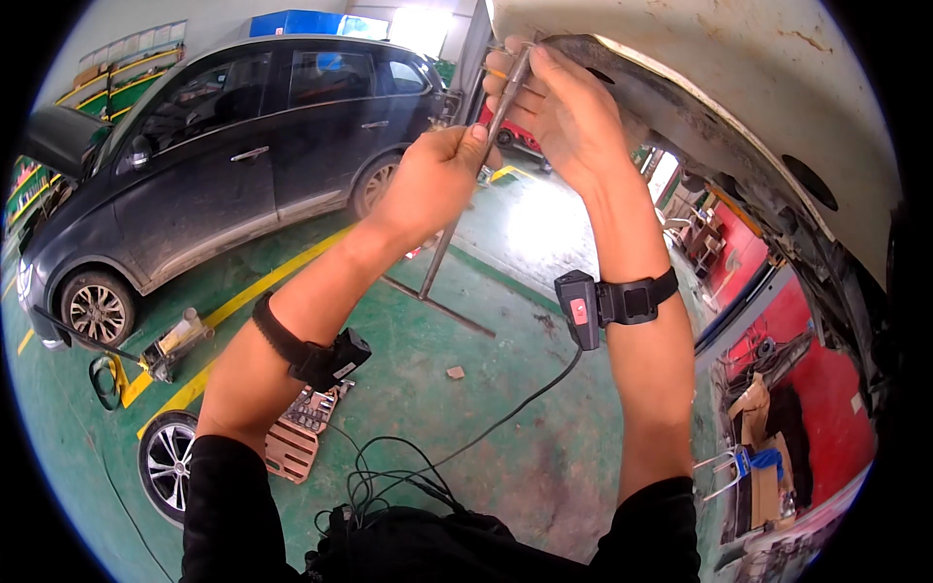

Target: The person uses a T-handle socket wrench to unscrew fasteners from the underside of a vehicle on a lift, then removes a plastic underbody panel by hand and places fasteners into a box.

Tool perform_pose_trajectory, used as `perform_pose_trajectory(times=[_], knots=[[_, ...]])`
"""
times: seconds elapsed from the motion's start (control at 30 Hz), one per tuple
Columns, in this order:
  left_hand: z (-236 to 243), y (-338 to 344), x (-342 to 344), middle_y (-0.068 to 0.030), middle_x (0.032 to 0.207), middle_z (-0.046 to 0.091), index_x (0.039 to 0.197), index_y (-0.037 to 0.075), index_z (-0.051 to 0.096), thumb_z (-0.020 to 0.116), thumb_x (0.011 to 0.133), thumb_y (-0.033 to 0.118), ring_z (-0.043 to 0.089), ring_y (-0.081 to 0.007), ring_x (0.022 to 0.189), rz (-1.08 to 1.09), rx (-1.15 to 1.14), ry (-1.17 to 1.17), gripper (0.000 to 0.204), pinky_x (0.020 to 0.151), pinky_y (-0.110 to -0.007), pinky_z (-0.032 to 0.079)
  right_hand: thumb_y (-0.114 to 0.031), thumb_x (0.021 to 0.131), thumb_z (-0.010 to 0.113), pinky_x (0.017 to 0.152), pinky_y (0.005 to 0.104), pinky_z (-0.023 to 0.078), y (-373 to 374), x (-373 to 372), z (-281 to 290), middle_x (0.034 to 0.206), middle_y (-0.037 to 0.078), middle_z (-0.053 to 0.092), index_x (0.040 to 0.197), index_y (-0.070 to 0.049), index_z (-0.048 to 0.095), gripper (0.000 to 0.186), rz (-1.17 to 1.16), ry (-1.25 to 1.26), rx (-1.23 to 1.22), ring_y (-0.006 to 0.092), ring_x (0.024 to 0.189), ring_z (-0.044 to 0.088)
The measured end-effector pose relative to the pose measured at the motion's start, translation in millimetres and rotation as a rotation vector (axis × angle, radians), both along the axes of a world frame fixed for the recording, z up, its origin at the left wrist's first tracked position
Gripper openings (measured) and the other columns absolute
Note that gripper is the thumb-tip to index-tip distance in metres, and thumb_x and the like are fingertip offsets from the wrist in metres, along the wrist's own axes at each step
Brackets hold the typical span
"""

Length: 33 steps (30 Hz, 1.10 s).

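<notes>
A long T-shaped metal bar (pixel 440 255) runs slantwise down from the raised car body (pixel 719 58) toward the green floor, its crosspiece at the lower end. My left hand (pixel 437 175) is closed round the bar's upper half, thumb laid along it. Higher up, my right hand (pixel 569 112) is at the bar's top end, with the thumb on one side and the fingers behind it, loosely curled. Whether the bar's tip touches the car body cannot be made out. Black straps with small devices (pixel 578 309) circle both my forearms.
A dark car (pixel 262 146) with its hood up stands at left. Below it are a floor jack (pixel 175 345), a loose wheel (pixel 167 466) and an open tool case (pixel 296 437). Black cables (pixel 408 466) hang before me. Cardboard and a small stool (pixel 743 466) are at right.
</notes>
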<state>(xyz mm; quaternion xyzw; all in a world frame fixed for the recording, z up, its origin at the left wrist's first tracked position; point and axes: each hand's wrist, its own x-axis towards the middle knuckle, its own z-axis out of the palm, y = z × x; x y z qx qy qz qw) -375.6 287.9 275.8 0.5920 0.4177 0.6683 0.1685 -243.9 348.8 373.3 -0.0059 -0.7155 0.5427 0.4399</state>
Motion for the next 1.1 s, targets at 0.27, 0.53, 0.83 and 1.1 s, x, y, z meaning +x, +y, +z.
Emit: perform_pose_trajectory(times=[0.27,0.53,0.83,1.1], knots=[[-42,-12,-9,0.0051,0.070,0.049,0.096,0.004,0.062,0.046,0.104,0.038,0.041,-0.0039,0.059,-0.115,-0.104,-0.156,0.038,0.049,-0.022,0.034,-0.021,0.100,0.053,0.060,0.0265,0.047,-18,-19,-64,0.080,0.004,0.059,0.116,-0.003,0.057,0.024,-0.048,0.074,-0.013,0.0123,0.065,0.056],[-80,-4,-41,0.0040,0.078,0.053,0.120,0.002,0.063,0.056,0.100,0.029,0.047,-0.0051,0.070,-0.152,-0.096,-0.240,0.034,0.062,-0.021,0.040,-0.025,0.104,0.048,0.045,0.0225,0.032,-42,-29,-181,0.064,-0.003,0.044,0.111,-0.003,0.055,0.024,-0.174,-0.190,-0.155,0.0047,0.052,0.040],[-120,9,-42,0.0044,0.074,0.058,0.101,0.004,0.070,0.064,0.096,0.025,0.045,-0.0034,0.060,-0.243,-0.287,-0.280,0.023,0.053,-0.020,0.036,-0.029,0.104,0.046,0.047,0.0233,0.028,-30,-32,-213,0.064,-0.003,0.041,0.106,-0.003,0.056,0.028,-0.248,-0.236,-0.306,0.0053,0.052,0.034],[-139,55,-55,0.0013,0.076,0.059,0.089,0.001,0.064,0.065,0.095,0.028,0.051,-0.0065,0.069,-0.209,-0.197,-0.460,0.029,0.062,-0.023,0.043,-0.032,0.104,0.047,0.047,0.0232,0.028,10,-47,-205,0.062,-0.002,0.040,0.122,0.000,0.054,0.037,-0.262,-0.357,-0.319,0.0058,0.052,0.034]])
